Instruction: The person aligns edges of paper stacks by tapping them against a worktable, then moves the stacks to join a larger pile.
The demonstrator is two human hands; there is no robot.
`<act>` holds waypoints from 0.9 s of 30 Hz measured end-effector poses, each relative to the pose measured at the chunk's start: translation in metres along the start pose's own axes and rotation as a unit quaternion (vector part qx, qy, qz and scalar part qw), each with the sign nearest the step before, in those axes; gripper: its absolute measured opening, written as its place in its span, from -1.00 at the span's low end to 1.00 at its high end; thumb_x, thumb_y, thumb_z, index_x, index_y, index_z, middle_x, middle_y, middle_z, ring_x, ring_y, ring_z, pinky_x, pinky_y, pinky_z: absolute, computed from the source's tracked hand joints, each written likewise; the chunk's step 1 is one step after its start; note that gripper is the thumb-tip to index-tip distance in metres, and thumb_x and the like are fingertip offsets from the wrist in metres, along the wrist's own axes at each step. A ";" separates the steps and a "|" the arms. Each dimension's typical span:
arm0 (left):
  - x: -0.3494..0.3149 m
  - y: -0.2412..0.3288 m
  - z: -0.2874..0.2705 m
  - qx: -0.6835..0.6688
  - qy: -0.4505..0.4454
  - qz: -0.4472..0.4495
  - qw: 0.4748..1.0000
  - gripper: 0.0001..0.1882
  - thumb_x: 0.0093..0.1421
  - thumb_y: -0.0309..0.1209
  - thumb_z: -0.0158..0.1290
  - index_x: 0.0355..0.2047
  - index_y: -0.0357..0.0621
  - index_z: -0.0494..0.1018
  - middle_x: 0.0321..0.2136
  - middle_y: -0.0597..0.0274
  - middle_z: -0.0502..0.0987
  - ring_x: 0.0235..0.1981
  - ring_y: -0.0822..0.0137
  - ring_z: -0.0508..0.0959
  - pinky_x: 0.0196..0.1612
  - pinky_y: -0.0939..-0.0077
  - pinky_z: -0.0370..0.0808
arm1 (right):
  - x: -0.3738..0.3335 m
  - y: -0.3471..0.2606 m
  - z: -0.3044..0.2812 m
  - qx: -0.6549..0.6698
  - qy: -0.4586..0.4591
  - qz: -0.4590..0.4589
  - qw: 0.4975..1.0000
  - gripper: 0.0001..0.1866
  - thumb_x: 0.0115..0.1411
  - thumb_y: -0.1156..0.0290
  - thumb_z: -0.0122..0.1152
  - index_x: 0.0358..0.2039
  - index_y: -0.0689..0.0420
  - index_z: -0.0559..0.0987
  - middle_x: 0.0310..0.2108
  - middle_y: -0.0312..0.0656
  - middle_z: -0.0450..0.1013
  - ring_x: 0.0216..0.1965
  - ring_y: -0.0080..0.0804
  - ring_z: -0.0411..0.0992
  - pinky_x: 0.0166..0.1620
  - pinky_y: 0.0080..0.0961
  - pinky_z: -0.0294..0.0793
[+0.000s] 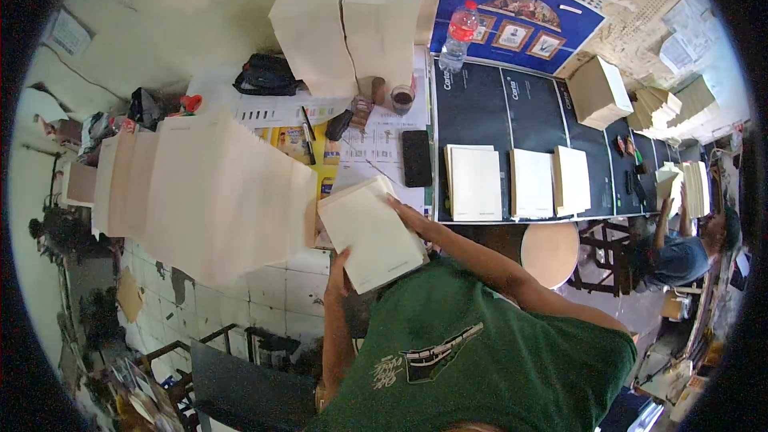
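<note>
A block of cream paper sheets [370, 232] is tilted in front of me, between both hands. My left hand [338, 272] grips its lower left edge, with the thumb lying on top. At the upper right edge, my right hand [408, 216] closes on the same block; the fingers beneath are hidden. A long row of large cream paper stacks [216, 192] stands just to the left. To the right, on a black-covered table [472, 116], lie smaller paper blocks [477, 184] of similar size.
Behind the block are a black phone [416, 158], a glass of dark drink [402, 97], a pen [308, 134] and a black pouch [266, 74]. A red-capped bottle [458, 36] stands by the wall. A round stool [550, 254] is at right; farther off, a co-worker [680, 256] handles paper.
</note>
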State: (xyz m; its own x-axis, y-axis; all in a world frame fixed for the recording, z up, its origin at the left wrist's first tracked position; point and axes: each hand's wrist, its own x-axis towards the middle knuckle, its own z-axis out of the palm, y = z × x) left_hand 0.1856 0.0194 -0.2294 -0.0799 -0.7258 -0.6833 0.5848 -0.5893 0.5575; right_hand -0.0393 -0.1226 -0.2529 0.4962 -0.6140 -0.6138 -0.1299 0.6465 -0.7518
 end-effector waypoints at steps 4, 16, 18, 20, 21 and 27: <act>-0.018 -0.001 0.036 -0.030 -0.010 0.026 0.999 -0.34 0.20 -0.05 -0.02 0.18 -0.21 0.19 0.02 0.04 0.42 0.04 0.13 0.44 0.05 0.26 0.42 | 0.022 0.003 -0.023 0.003 -0.059 0.039 0.997 -0.18 0.23 -0.32 -0.28 0.17 0.16 0.34 0.01 -0.09 0.43 -0.02 -0.32 0.42 0.08 -0.35 0.36; -0.026 0.027 0.052 0.206 0.064 0.200 0.956 -0.37 -0.02 -0.39 0.25 0.07 -0.26 0.31 -0.04 0.07 0.43 -0.01 0.21 0.43 0.12 0.29 0.34 | -0.067 -0.100 -0.026 -0.070 -0.118 -0.131 0.982 -0.07 -0.14 0.17 0.47 0.21 0.19 0.22 0.04 -0.04 0.37 0.09 -0.25 0.33 0.17 -0.26 0.29; -0.030 0.059 0.035 0.389 0.003 0.210 0.897 -0.32 -0.07 -0.35 0.30 0.07 -0.27 0.31 -0.05 0.06 0.45 -0.02 0.21 0.44 0.12 0.31 0.33 | -0.074 -0.130 -0.030 -0.115 -0.161 -0.157 0.968 0.04 -0.25 0.21 0.55 0.22 0.20 0.20 0.10 -0.05 0.30 0.16 -0.22 0.25 0.22 -0.23 0.22; -0.041 0.099 0.078 0.481 -0.058 0.211 0.849 -0.26 -0.12 -0.25 0.33 0.08 -0.18 0.33 -0.07 0.09 0.48 -0.02 0.17 0.46 0.14 0.27 0.32 | -0.067 -0.133 -0.040 -0.216 -0.137 -0.302 0.918 0.17 -0.30 0.14 0.59 0.27 0.18 0.09 0.15 -0.03 0.21 0.19 -0.17 0.19 0.27 -0.21 0.11; -0.041 0.100 0.071 0.571 -0.072 0.269 0.772 -0.27 -0.12 -0.23 0.33 0.08 -0.15 0.34 -0.07 0.13 0.49 0.00 0.18 0.45 0.14 0.24 0.32 | -0.065 -0.134 -0.037 -0.265 -0.137 -0.367 0.881 0.23 -0.33 0.11 0.60 0.29 0.16 0.03 0.17 -0.02 0.17 0.21 -0.14 0.16 0.30 -0.19 0.06; 0.011 0.066 -0.024 0.267 -0.125 0.090 0.951 -0.26 -0.12 -0.09 0.27 0.09 0.01 0.34 0.07 0.22 0.41 0.16 0.14 0.33 0.27 0.08 0.16 | -0.072 -0.129 -0.039 -0.469 -0.093 -0.371 0.796 0.48 -0.49 0.12 0.62 0.34 0.17 -0.20 0.30 0.06 -0.03 0.31 0.01 -0.01 0.30 -0.09 0.02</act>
State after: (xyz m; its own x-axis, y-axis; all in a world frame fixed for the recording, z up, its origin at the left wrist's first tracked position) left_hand 0.2425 -0.0192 -0.2116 -0.2470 -0.8540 -0.4580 0.1182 -0.4957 0.8604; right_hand -0.0917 -0.1795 -0.1208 0.8430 -0.5342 0.0637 -0.2821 -0.5397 -0.7932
